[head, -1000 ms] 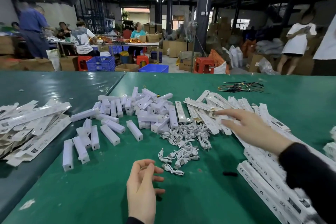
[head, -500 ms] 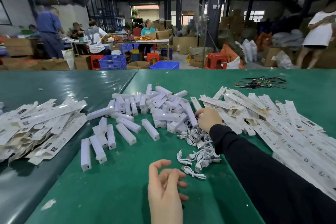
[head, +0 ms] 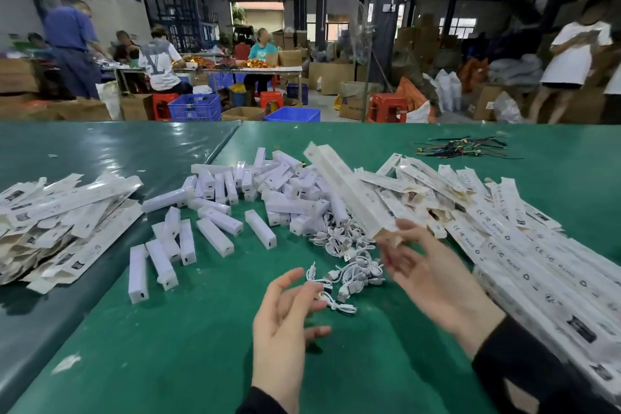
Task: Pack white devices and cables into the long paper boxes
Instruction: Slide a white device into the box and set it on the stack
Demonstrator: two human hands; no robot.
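Observation:
A long white paper box (head: 349, 190) is lifted at a slant above the table, and my right hand (head: 433, 276) pinches its near end; the hand is blurred. My left hand (head: 285, 323) hovers low in the middle with relaxed fingers and holds nothing. A heap of white block-shaped devices (head: 235, 212) lies at centre and centre-left of the green table (head: 188, 346). Small coiled white cables (head: 349, 252) lie in a cluster just beyond my left fingertips. Flat long paper boxes (head: 537, 262) are piled along the right side.
A second pile of long boxes (head: 60, 222) lies on the left mat, beyond a seam (head: 221, 155) in the table cover. A bundle of dark wires (head: 463, 148) sits at the far right. Past the table are people, blue crates (head: 195, 107) and cartons.
My right hand reached into the box pile by the devices, then drew back toward me with one long box lifted. My left hand rose slightly and stayed empty.

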